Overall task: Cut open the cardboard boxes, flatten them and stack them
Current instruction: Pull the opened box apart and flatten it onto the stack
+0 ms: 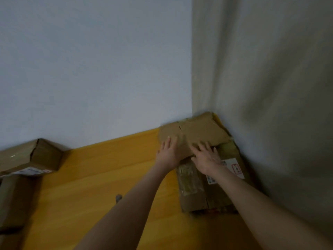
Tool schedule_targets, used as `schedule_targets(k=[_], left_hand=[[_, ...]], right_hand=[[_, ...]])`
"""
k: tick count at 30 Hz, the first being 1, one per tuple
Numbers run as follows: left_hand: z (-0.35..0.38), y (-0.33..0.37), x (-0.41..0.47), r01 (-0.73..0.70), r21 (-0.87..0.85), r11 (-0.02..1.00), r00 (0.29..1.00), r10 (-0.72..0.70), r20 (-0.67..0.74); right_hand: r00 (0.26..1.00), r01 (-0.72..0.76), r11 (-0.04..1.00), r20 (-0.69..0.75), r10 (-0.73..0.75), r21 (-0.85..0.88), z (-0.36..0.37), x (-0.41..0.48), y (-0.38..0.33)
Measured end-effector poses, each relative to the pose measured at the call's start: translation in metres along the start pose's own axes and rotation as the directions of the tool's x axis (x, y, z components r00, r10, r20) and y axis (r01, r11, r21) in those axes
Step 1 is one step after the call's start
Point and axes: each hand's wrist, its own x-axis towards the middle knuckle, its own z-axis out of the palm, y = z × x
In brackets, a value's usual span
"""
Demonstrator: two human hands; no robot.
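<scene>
Under the left grip (169, 153) and right grip (207, 157), both spread flat, the cardboard (198, 130) could slide off the stack (194, 195) if pressed unevenly.

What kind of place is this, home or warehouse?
Probably a room in a home: a plain white wall meets what looks like a beige curtain in a corner, above a yellow wood surface. Only a few cardboard boxes are in view.

Flattened box (195, 136): matt brown cardboard, torn edges. Lower box (207, 186): glossy tape, paper label (236, 167). Table (108, 168): smooth yellow wood.
</scene>
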Motion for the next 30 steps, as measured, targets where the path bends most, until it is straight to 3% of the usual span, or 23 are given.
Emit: schedule_targets(k=[2,4,9,14,21,30], left_hand=[[0.006,0.001,0.005,-0.065,0.206,0.976,0.997,0.055,0.054],[0.011,0.003,0.007,-0.084,0.299,0.951,0.993,0.054,0.109],[0.008,0.0,-0.01,-0.01,0.254,0.967,0.993,-0.02,0.116],[-0.016,-0.032,-0.042,0.046,0.225,0.973,0.998,-0.057,0.041],[-0.06,-0.134,-0.105,0.175,0.235,0.956,0.985,-0.171,-0.038],[-0.119,-0.322,-0.175,0.252,0.218,0.943,0.958,-0.211,-0.195]], right_hand=[[0.999,-0.019,1.0,0.035,0.02,-0.017,0.005,0.004,0.0],[0.997,-0.046,0.998,0.053,0.048,-0.035,0.01,0.007,0.0],[0.995,-0.079,0.997,-0.056,0.078,-0.022,0.01,0.004,-0.009],[0.989,0.0,1.0,-0.148,-0.001,-0.013,0.001,-0.003,-0.055],[0.968,0.165,0.986,-0.195,-0.157,0.023,0.003,-0.012,-0.178],[0.944,0.272,0.962,-0.2,-0.262,0.022,0.048,-0.032,-0.388]])
